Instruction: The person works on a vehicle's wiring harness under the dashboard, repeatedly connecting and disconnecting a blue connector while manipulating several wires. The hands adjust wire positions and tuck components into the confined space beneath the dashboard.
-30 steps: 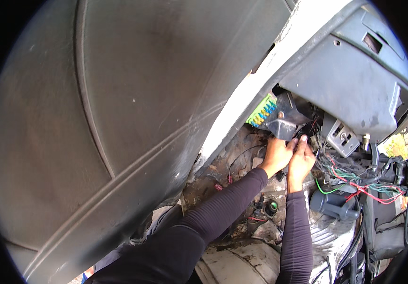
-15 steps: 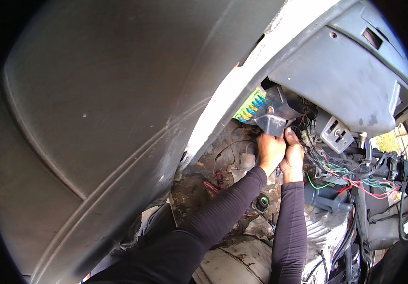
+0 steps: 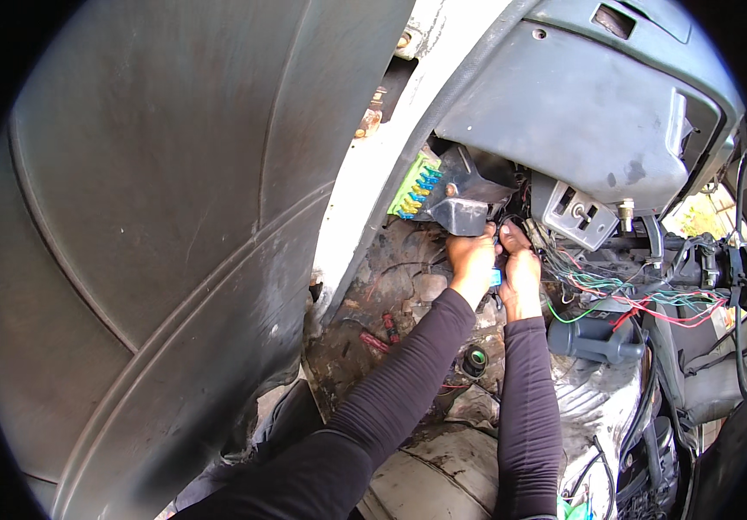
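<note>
Just below a black plastic cover (image 3: 460, 217), my two hands are close together under the dashboard. My left hand (image 3: 472, 260) is closed, its fingertips curled up by the lower edge of the cover; what it grips is hidden. Beside it, my right hand (image 3: 521, 267) has its thumb and fingers pinched at dark wires (image 3: 505, 224), though what exactly lies between them cannot be made out. A small blue piece (image 3: 496, 277) shows between the two hands. Left of the cover sits a light green fuse box (image 3: 415, 185) with a row of blue and yellow fuses.
An opened dark door panel (image 3: 165, 208) fills the left. The grey dashboard panel (image 3: 573, 113) overhangs from above. To the right hang loose green, red and white wires (image 3: 625, 299) over a dark grey cylinder (image 3: 594, 341). Two red tools or handles (image 3: 375, 341) lie on the dirty floor.
The view has shifted, so the scene sits further left. My hands have drawn slightly apart, and the blue piece now shows between them.
</note>
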Available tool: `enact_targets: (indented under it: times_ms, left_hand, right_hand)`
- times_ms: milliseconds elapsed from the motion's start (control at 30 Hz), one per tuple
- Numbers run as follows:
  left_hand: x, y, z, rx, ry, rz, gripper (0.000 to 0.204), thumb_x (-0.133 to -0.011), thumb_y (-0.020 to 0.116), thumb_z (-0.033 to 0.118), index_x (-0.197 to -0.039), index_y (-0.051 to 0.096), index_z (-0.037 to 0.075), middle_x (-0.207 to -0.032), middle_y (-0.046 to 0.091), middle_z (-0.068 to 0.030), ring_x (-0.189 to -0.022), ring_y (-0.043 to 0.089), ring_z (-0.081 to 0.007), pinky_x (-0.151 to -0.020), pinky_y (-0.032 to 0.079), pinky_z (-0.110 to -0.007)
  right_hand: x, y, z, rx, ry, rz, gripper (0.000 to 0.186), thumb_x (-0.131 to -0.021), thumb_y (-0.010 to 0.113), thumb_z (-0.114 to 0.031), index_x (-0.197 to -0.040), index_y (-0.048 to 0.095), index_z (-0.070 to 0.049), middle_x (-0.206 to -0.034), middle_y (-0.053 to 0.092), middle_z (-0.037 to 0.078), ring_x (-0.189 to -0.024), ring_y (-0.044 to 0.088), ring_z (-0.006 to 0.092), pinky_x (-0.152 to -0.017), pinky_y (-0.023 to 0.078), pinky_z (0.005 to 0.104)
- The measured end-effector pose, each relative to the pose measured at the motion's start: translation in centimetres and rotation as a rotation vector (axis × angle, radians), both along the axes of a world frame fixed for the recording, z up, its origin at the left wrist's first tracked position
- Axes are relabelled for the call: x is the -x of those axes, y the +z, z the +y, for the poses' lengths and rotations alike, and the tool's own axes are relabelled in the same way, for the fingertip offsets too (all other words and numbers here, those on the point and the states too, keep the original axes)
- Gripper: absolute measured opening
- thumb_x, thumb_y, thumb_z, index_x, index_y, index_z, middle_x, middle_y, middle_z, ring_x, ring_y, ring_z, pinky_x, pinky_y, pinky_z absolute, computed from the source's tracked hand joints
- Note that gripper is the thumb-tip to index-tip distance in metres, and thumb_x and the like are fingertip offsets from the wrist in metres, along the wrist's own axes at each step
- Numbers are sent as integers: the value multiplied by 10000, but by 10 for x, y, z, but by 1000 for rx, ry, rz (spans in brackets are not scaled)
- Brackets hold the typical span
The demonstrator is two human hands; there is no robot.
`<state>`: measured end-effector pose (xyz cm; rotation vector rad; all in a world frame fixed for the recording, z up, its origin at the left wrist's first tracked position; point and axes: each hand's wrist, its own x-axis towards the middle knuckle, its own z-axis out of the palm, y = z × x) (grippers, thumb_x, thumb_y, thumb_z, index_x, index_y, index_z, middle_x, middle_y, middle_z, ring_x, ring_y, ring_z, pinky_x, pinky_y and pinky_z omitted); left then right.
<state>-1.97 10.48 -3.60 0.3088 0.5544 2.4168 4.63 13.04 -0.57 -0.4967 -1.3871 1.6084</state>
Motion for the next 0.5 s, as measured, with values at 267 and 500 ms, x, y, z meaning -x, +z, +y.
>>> enact_targets:
  times_ms: [267,500]
  left_hand:
    - [5,-4,-24,20,185,411,124,-965,711,60,-1034,683,-39,-943,699,-52,-808,648,-127,-689,530,-281]
    - [14,-7,-28,349,460,717,228,-963,686,195,-1011,689,-28,-943,736,-172,-869,701,-313,-783,528,-423]
  right_hand:
    - [-2,-4,21,45,106,103,199,-1001,630,-107,-1166,668,-4,-1084,708,89,-887,667,192,-771,560,306]
    - [-1,-9,19,-98,18,39,181,-998,644,-44,-1159,667,36,-1065,733,148,-865,729,193,-760,629,271]
